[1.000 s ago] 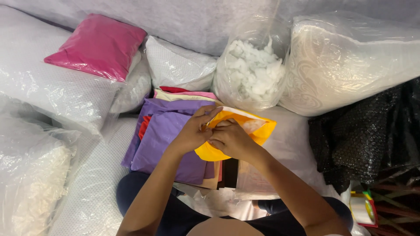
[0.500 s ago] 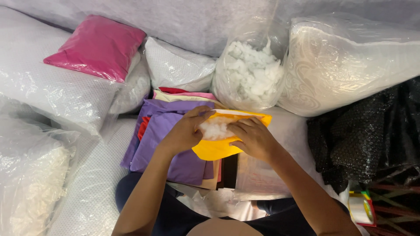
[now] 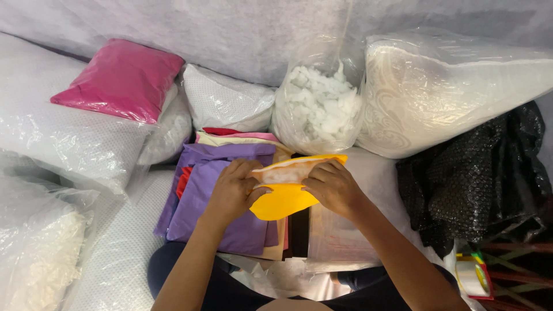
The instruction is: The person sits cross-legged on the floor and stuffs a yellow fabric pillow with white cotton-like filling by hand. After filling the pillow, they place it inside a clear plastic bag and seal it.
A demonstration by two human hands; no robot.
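Both my hands hold a small yellow fabric cover (image 3: 282,198) with white stuffing showing in its open top edge. My left hand (image 3: 233,193) grips its left side, fingers curled over the opening. My right hand (image 3: 334,187) grips the right side, fingers pressing along the top edge. Under the cover lies a stack of flat fabric covers (image 3: 213,201), purple on top, with pink, cream and red edges showing. Just beyond my hands stands a clear plastic bag of white fibre stuffing (image 3: 319,106).
A pink cushion (image 3: 124,78) rests on plastic-wrapped white pillows (image 3: 69,141) at the left. A large wrapped white pillow (image 3: 455,86) sits at the right, above black sequinned fabric (image 3: 478,173). A tape roll (image 3: 472,276) lies at the lower right. Clear plastic bags (image 3: 337,242) lie on my lap.
The yellow cover has turned from tilted to level, its opening now facing me with white stuffing visible. My hands have spread apart along its top edge.
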